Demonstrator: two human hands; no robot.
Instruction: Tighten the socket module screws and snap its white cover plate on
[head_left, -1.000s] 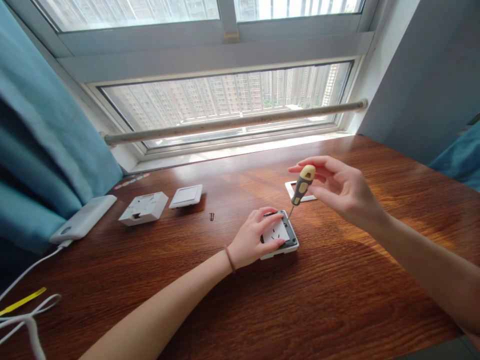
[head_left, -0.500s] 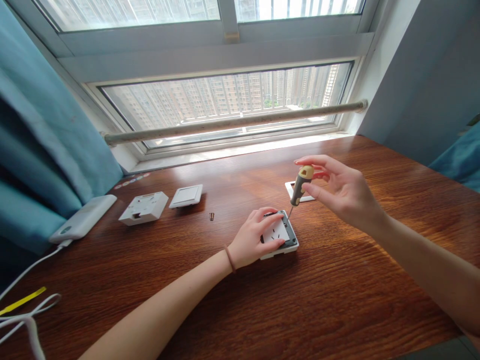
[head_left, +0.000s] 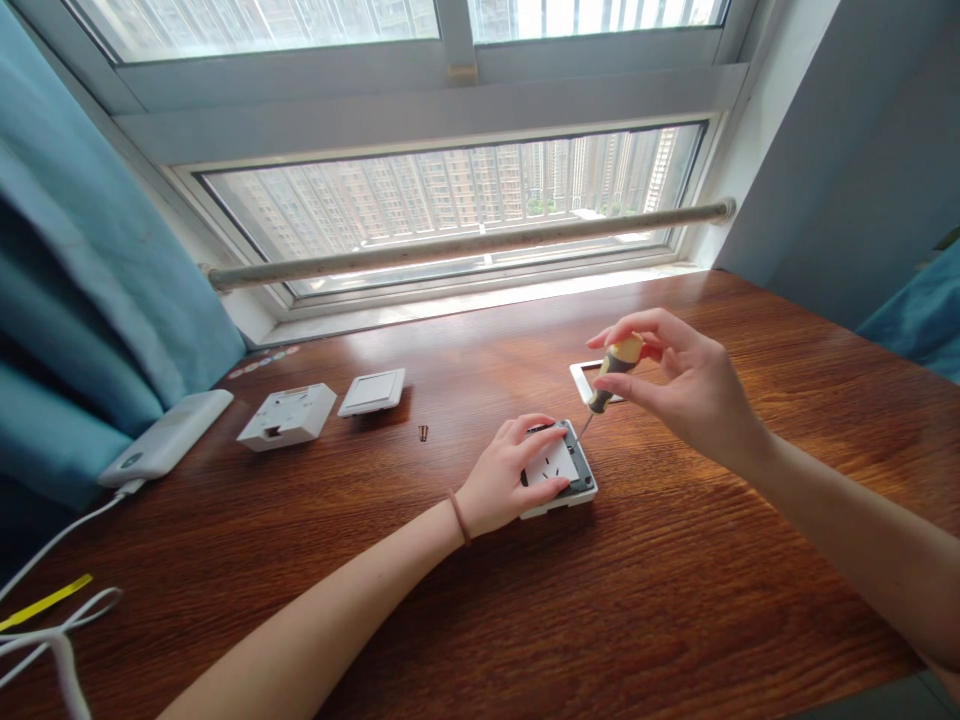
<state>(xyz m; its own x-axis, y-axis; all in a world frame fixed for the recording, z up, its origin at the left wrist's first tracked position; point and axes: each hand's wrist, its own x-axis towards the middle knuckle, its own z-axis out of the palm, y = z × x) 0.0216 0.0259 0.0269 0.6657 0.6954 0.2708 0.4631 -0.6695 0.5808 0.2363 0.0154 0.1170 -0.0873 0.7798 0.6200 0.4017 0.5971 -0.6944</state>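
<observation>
My left hand [head_left: 501, 478] is closed around the near-left part of a wall socket [head_left: 551, 462], its thumb and fingers pressing on the white face and dark frame. The socket sits in a white box on the table. Between the thumb and fingers of my right hand [head_left: 679, 385] is a screwdriver [head_left: 613, 375] with a grey and yellow handle. It leans to the right, and its thin tip meets the right edge of the socket's dark frame. A white cover frame [head_left: 581, 378] lies behind the screwdriver, partly hidden by my right hand.
To the left on the wooden table [head_left: 420, 600] are a few small screws [head_left: 423, 433], a white switch panel [head_left: 373, 392] and a white mounting box [head_left: 289, 416]. Farther left lie a white power bank [head_left: 166, 437] with a cable [head_left: 64, 540] and a yellow strip [head_left: 45, 602].
The screwdriver has tilted further to the right, its handle shifting that way while the tip stays on the socket. My right thumb has closed in on the handle. My left hand has not moved.
</observation>
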